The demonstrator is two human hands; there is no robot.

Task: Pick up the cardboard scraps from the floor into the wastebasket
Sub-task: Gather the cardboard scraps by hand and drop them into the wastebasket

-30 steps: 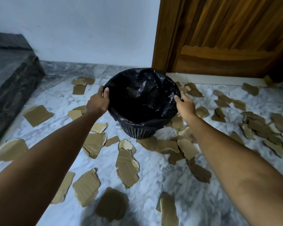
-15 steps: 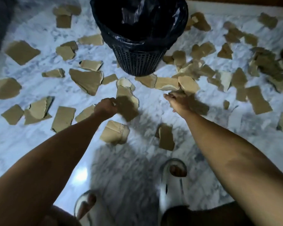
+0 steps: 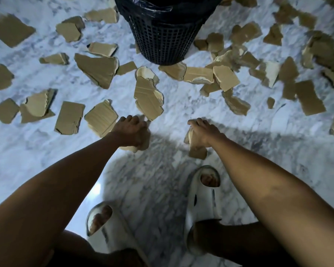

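A black mesh wastebasket point(image 3: 163, 37) with a black liner stands on the marble floor at the top centre. Several torn brown cardboard scraps lie all around it. My left hand point(image 3: 132, 132) is down on a folded scrap point(image 3: 132, 149) near my feet, fingers curled over it; most of that scrap is hidden under the hand. My right hand point(image 3: 204, 131) grips another scrap point(image 3: 196, 149) by its upper end, the piece hanging below the palm. A long scrap point(image 3: 148, 99) lies just beyond my left hand.
My two feet in white slippers point(image 3: 204, 201) stand at the bottom centre. Dense scraps point(image 3: 308, 97) cover the floor to the right of the basket, and looser ones point(image 3: 68, 117) lie to the left. Bare marble point(image 3: 17, 155) shows near my left forearm.
Both hands have drawn back from the basket towards my feet and closed on the two nearest scraps. The view has tilted further down; the basket is now cut off at the top.
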